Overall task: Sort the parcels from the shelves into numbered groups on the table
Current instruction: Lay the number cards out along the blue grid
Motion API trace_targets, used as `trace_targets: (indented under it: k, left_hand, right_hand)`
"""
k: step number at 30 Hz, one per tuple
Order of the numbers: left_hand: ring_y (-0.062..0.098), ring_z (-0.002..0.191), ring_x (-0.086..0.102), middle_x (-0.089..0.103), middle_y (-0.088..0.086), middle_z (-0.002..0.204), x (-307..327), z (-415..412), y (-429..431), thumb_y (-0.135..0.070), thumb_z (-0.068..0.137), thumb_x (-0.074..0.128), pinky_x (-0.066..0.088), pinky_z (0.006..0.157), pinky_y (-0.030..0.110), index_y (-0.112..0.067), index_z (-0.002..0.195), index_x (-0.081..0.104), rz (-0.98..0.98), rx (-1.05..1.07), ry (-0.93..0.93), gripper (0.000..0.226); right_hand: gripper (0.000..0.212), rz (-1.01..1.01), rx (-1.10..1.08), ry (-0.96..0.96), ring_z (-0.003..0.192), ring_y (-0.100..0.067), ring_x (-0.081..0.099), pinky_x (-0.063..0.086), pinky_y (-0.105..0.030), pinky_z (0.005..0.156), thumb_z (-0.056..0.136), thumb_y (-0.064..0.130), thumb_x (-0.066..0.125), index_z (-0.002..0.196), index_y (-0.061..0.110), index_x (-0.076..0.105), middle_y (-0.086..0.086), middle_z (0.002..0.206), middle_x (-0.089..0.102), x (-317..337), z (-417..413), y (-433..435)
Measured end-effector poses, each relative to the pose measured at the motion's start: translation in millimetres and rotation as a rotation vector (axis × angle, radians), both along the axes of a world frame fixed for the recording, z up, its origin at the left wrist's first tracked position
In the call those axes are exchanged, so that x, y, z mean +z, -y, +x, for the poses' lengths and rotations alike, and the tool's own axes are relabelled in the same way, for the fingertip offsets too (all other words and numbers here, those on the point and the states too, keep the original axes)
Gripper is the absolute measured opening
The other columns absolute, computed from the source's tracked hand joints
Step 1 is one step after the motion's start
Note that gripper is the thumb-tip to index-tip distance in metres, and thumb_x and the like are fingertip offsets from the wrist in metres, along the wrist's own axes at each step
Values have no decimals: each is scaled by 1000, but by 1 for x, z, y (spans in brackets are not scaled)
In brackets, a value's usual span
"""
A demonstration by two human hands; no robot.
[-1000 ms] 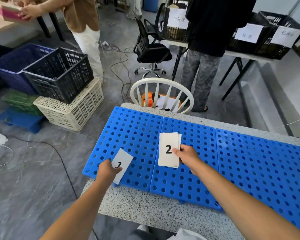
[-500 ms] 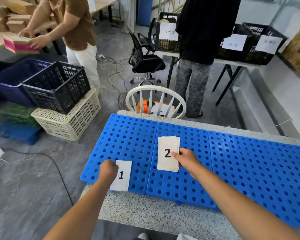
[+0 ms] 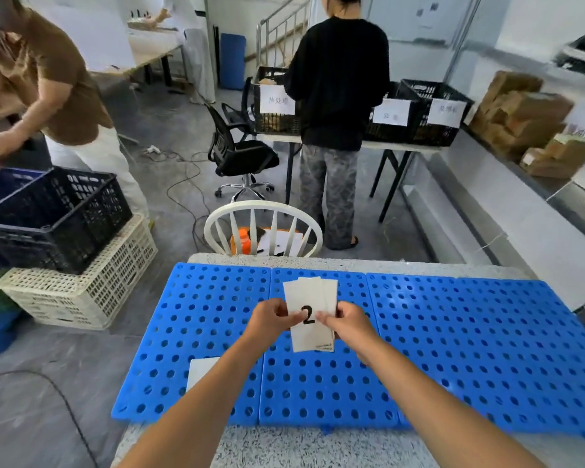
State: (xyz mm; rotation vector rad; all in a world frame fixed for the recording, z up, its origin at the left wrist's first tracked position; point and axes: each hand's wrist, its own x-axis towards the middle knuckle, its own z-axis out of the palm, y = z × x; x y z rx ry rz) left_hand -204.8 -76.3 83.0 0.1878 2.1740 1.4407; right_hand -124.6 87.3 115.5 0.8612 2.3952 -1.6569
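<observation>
Both hands hold the fanned cards (image 3: pixel 313 295) by thumb and fingers: left hand (image 3: pixel 271 319) on the left edge, right hand (image 3: pixel 348 324) on the right edge. I hold them just above the middle of the mat (image 3: pixel 470 332), a 2 on top. They look thin, light and bendy, and smooth enough to slide over each other. A pinch at the long edges with a thumb on the face suits them, and squeezing harder would only bow them.

Off to the left, stacked crates (image 3: pixel 65 217) stand on the floor, well apart from the table (image 3: pixel 318 447). One more card (image 3: pixel 200 369) lies on the mat's left panel near the front, partly under my left forearm, its face hidden. The mat's holes could catch a corner. Rightward the mat runs long, giving room to lay cards. Cartons (image 3: pixel 527 116) on the far right ledge may be the parcels, but they are too blurred to say.
</observation>
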Motion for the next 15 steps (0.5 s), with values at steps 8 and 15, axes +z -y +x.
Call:
trace_targets:
  k: [8, 15]
  left_hand:
    - [15, 68, 69, 75, 6, 78, -8, 7, -49, -35, 81, 76, 53, 64, 33, -3, 77, 69, 49, -122, 70, 33]
    - [19, 83, 74, 76, 9, 92, -30, 21, -67, -19, 89, 68, 58, 76, 24, 5, 91, 71, 112, -211, 260, 24]
  right_hand:
    - [18, 8, -146, 32, 87, -23, 68, 58, -41, 78, 92, 32, 62, 89, 14, 64, -4, 95, 72, -8, 28, -44]
    - [24, 13, -267, 121, 92, -27, 66, 54, -50, 85, 94, 28, 60, 100, 5, 66, -10, 101, 70, -30, 55, -78]
